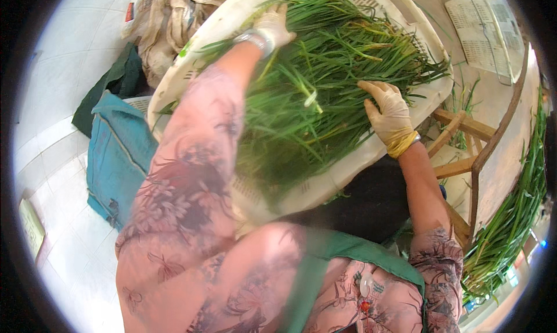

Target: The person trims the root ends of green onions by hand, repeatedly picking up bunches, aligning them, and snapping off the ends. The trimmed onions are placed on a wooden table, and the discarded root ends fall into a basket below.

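A large white plastic basket (428, 32) is heaped with long green leafy stalks (322, 71), like garlic chives. My left hand (274, 26), in a pale glove with a bracelet at the wrist, rests at the upper left of the heap, fingers on the leaves beside the rim. On the right edge of the heap is my right hand (387, 108), gloved with a yellow cuff, its thumb and fingers apart over the leaves. Neither hand is clearly closed on a stalk. The leaves below my left hand are blurred.
Crumpled sacks (169, 28) and a teal cloth or bag (115, 154) lie left of the basket. Right of it are a wooden frame (465, 126) and a second white basket (483, 37). More green stalks (513, 219) are piled at the far right. A white tiled wall stands left.
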`<state>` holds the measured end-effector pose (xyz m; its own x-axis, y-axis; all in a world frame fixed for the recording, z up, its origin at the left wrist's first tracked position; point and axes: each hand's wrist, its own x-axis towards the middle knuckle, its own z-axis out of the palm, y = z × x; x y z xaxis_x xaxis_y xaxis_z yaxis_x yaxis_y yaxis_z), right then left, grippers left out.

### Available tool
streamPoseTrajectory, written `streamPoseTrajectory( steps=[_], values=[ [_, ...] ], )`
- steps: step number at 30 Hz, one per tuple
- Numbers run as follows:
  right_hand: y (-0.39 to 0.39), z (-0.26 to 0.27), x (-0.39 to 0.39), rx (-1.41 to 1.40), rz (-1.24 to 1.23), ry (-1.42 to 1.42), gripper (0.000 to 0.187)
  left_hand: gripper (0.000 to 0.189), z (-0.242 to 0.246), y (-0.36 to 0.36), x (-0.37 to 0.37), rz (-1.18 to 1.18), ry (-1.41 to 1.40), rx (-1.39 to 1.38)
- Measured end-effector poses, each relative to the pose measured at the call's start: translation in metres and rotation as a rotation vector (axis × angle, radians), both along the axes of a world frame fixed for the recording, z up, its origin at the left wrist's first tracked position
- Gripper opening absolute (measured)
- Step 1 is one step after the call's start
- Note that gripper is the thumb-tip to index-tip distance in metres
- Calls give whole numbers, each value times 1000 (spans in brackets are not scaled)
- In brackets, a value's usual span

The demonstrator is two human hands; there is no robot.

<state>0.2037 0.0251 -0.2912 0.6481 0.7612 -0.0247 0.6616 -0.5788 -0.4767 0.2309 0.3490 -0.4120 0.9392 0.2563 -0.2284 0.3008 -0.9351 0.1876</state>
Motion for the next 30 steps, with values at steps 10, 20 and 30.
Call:
streamPoseTrajectory(
  steps=[10, 20, 30],
  values=[
    [128, -16, -35, -310, 470, -280, 33, 50, 91, 92, -248, -55, -166, -297],
    [88, 119, -67, 310, 127, -111, 27, 144, 85, 34, -261, 175, 424, 206],
    [52, 214, -88, 263, 113, -473, 53, 127, 70, 47, -272, 200, 351, 143]
  ],
)
